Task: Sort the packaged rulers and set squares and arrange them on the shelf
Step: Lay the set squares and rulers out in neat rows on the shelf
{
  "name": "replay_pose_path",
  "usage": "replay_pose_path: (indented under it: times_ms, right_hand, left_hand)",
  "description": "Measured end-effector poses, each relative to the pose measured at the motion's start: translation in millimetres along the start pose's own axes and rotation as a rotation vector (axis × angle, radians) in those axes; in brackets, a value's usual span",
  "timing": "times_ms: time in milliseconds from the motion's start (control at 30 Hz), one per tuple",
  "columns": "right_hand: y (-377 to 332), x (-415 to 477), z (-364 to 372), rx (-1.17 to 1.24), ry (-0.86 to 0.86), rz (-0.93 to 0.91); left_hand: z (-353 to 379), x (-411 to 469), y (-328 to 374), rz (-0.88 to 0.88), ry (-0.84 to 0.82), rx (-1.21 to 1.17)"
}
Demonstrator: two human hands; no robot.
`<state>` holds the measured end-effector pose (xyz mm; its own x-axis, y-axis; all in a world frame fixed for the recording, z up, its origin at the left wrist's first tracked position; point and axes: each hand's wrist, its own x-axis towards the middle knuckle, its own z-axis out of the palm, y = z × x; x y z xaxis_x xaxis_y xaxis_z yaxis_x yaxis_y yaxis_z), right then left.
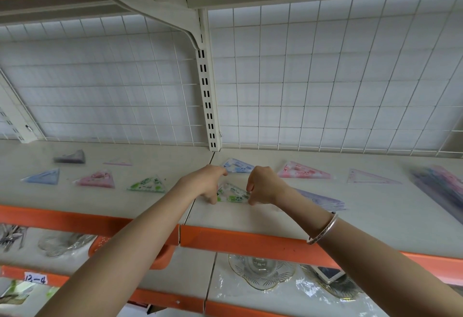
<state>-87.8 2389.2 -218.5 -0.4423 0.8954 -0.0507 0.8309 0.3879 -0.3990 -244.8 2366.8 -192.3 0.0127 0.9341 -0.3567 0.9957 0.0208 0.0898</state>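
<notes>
We hold a green set square (231, 194)
Just below the slotted upright (206, 91) — left hand (205, 182) pinches its left corner, fingers curled; right hand (263, 187) pinches its right corner.

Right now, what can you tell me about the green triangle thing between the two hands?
It is a green-and-white set square in a clear, shiny plastic wrapper, printed with green patches and small dark marks. It is triangular, its long edge toward the person, low over the pale shelf near the front edge. Whether it rests flat or is slightly lifted is unclear. The left hand grips its left end, and the right hand pinches its right corner.
</notes>
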Motion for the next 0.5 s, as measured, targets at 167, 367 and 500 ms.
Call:
replay_pose_path:
  times_ms: [167,367,500]
  right_hand:
    - [0.4,-0.3,0.1,0.002,0.009,-0.005]
    - [1.5,-1.0,1.8,-0.007,0.017,-0.006]
    - [1.7,-0.6,2.7,-0.016,0.026,-0.015]
  left_hand:
    - [0.0,0.9,0.8,-0.002,0.005,0.007]
    - [0.7,-0.4,0.5,0.01,0.022,0.01]
    - [0.6,-1.1,1.0,0.021,0.026,0.021]
